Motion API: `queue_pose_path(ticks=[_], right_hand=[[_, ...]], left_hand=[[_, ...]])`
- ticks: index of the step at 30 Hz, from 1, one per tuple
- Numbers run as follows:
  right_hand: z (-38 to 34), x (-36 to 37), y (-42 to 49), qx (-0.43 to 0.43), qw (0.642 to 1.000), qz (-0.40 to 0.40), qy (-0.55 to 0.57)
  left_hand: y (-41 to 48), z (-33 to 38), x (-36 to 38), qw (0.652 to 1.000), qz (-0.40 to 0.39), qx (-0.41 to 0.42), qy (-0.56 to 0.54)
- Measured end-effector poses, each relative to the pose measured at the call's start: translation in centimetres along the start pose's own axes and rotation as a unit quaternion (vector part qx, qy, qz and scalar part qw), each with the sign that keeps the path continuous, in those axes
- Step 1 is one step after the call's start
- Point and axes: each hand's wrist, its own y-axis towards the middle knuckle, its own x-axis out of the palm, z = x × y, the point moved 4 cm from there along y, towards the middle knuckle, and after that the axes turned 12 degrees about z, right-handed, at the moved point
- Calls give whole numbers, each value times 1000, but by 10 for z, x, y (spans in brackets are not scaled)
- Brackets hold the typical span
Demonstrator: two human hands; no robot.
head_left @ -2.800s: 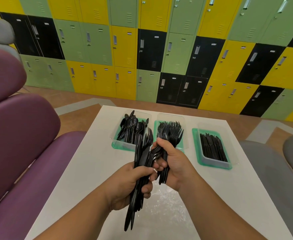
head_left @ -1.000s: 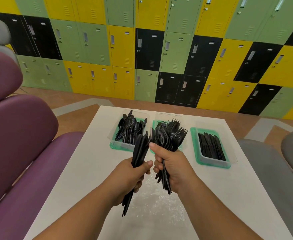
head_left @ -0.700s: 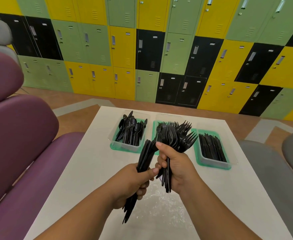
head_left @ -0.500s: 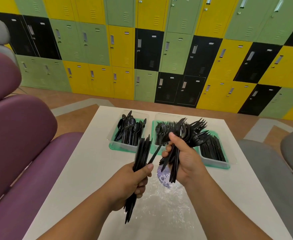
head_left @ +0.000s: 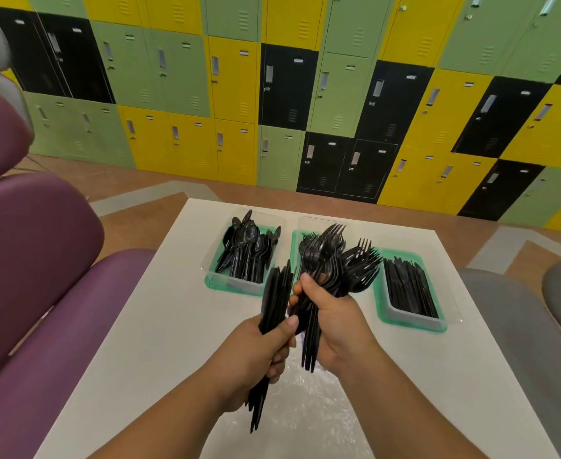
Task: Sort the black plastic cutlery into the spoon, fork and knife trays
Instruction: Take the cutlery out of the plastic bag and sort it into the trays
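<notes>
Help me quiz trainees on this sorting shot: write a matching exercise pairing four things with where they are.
Things:
1 spoon tray
2 knife tray
3 fork bundle
4 second cutlery bundle

Places:
A held in the right hand
B leftmost of the three trays
C held in the left hand
D rightmost of the three trays

Pairs: 1-B, 2-D, 3-A, 4-C

left hand [head_left: 256, 356] grips what look like knives [head_left: 277, 293]; right hand [head_left: 337, 326] grips forks [head_left: 338, 260].
</notes>
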Motion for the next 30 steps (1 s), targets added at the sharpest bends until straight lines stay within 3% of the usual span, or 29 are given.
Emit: queue_pose_path(ticks=[4, 9, 18, 26, 30], right_hand=[[-2, -5, 19, 31, 999, 17, 9], [-25, -14, 71, 50, 989, 82, -113], [-46, -4, 193, -13, 958, 149, -243], [-6, -13, 239, -2, 932, 157, -325], [2, -19, 245, -43, 909, 174, -376]], left_hand=[[13, -6, -7, 999, 21, -20, 18], [34, -21, -34, 992, 106, -63, -25], [69, -30, -70, 981, 168, -77, -64], [93, -31, -81, 974, 200, -77, -70], [102, -30, -78, 973, 206, -76, -74]])
